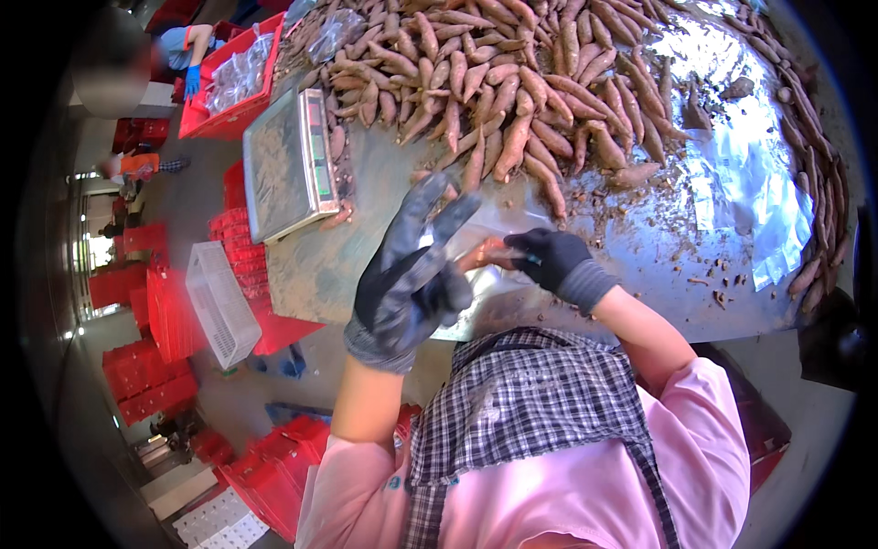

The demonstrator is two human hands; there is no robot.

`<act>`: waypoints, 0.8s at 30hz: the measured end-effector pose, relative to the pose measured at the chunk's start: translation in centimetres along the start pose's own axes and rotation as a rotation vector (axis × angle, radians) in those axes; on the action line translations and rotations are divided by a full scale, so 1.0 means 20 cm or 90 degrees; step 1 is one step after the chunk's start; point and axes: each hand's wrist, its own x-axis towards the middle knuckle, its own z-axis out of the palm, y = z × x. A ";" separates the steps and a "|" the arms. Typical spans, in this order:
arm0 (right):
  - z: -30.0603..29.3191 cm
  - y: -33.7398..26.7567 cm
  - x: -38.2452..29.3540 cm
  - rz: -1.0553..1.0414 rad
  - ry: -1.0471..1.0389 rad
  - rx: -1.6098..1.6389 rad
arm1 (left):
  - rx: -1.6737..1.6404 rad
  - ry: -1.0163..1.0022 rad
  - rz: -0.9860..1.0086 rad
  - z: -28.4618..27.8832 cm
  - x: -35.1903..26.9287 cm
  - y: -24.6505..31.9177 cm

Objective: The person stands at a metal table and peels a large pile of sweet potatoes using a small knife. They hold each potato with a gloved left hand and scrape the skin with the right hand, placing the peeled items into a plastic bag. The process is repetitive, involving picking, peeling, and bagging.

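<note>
My left hand [415, 274], in a dark coated work glove, is raised over the near part of the metal table with its fingers spread. My right hand [555, 264], gloved in black with a grey cuff, grips one end of a blurred sweet potato [487, 254], whose other end points at my left hand. Whether the left fingers touch it cannot be told. Clear plastic lies under and behind the hands. Beyond them rises a large heap of sweet potatoes [507, 89]. A dusty weighing scale [281, 165] stands to the left of the heap.
Clear plastic bags [754, 199] and soil crumbs lie on the metal table [309, 281] at right. More sweet potatoes [816, 192] line its far right edge. A red crate [264, 103] of packed bags, a white crate [223, 302] and stacked red crates stand left, where a co-worker's blue-gloved hand [193, 81] shows.
</note>
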 end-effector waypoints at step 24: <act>-0.38 0.29 -0.10 0.364 -0.001 0.812 | 0.284 0.003 -0.151 -0.07 0.63 -0.54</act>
